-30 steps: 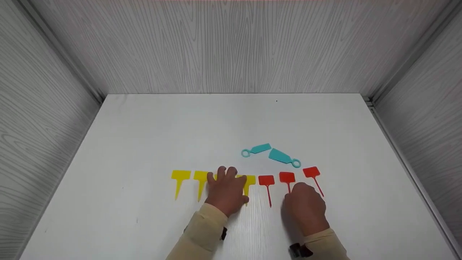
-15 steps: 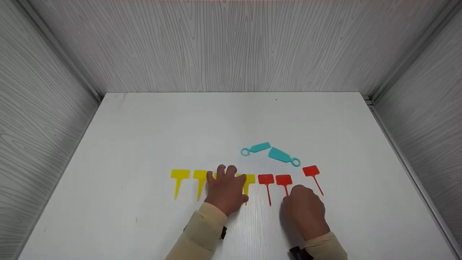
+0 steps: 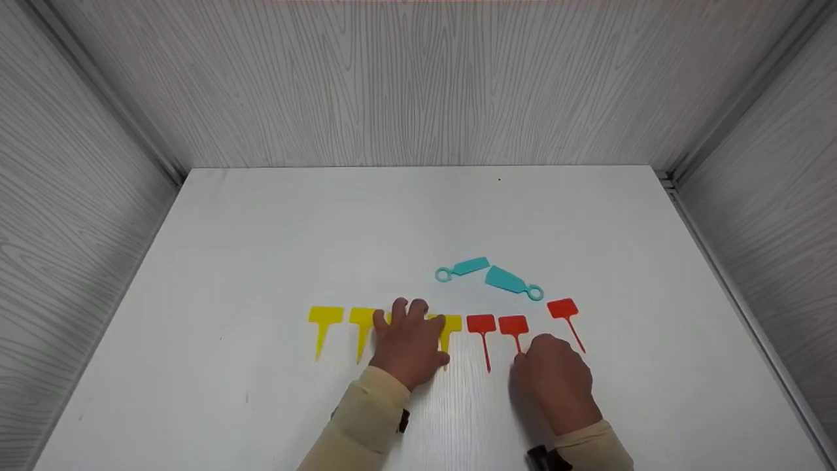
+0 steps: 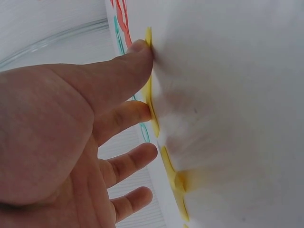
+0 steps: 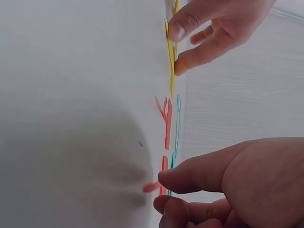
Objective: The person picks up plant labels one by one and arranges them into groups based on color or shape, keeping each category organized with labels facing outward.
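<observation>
From my remote station, the head view shows the left hand (image 3: 409, 347) spread above the yellow row, palm down. Its thumb and index finger touch the fourth yellow T-shaped plant label (image 3: 452, 323); the left wrist view adds what the head view hides — the palm side, with these two fingertips against that label's thin edge. Whether the other fingertips touch anything, I cannot tell.

The right hand (image 3: 556, 376) pinches the stem of the middle red plant label (image 3: 514, 324) between thumb and index finger. From above, I see only knuckles over the stem's lower part; the right wrist view shows its end emerging between the fingertips.

Just beside this label lies the left red plant label (image 3: 482, 324); the right red plant label (image 3: 563, 309) lies slanted, slightly farther from me. Leftward, the third yellow label (image 3: 390, 318) is mostly covered by the left hand, followed by the second yellow label (image 3: 361, 316) and the outermost yellow label (image 3: 326, 315).

Beyond the row — on the white tabletop (image 3: 294, 242) — lie a smaller turquoise ring-ended tag (image 3: 471, 266) and a larger turquoise ring-ended tag (image 3: 505, 280). Grey wood-grain panels (image 3: 405, 78) enclose three sides.
</observation>
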A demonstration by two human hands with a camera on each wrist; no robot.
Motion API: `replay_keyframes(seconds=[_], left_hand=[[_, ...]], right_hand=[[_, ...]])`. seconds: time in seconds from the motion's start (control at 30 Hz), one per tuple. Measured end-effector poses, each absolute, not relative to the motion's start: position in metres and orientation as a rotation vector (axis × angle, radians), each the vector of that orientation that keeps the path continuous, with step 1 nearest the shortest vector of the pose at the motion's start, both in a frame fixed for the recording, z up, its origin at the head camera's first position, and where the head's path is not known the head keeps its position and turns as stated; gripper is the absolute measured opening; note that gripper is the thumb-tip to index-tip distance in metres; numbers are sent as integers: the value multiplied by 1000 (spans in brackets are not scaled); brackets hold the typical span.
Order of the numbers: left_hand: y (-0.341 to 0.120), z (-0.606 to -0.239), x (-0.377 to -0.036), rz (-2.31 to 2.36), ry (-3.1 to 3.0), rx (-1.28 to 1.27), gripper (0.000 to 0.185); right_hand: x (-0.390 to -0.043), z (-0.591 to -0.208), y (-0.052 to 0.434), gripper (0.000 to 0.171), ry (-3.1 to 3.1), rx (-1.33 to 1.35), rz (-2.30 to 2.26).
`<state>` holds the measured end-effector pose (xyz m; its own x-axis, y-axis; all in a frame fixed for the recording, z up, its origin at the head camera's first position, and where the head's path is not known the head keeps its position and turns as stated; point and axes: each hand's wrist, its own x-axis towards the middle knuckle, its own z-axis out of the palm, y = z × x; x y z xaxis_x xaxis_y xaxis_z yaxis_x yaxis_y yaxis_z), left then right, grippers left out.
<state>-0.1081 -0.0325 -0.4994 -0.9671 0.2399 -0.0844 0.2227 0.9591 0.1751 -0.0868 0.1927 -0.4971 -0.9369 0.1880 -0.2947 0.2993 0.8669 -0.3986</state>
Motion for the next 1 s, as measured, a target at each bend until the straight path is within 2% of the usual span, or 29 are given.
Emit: replay_keyframes(seconds=[0.2, 0.6, 1.0], left_hand=[[-32, -498, -108, 247, 3001, 358, 62], [-32, -498, -109, 245, 2968, 339, 64], [-32, -498, -109, 213, 2977, 354, 65]], right_hand=[[-94, -496, 211, 28, 2773, 401, -646], [-100, -501, 261, 27, 2767, 506, -701], [-101, -507, 282, 28, 2829, 525, -697]])
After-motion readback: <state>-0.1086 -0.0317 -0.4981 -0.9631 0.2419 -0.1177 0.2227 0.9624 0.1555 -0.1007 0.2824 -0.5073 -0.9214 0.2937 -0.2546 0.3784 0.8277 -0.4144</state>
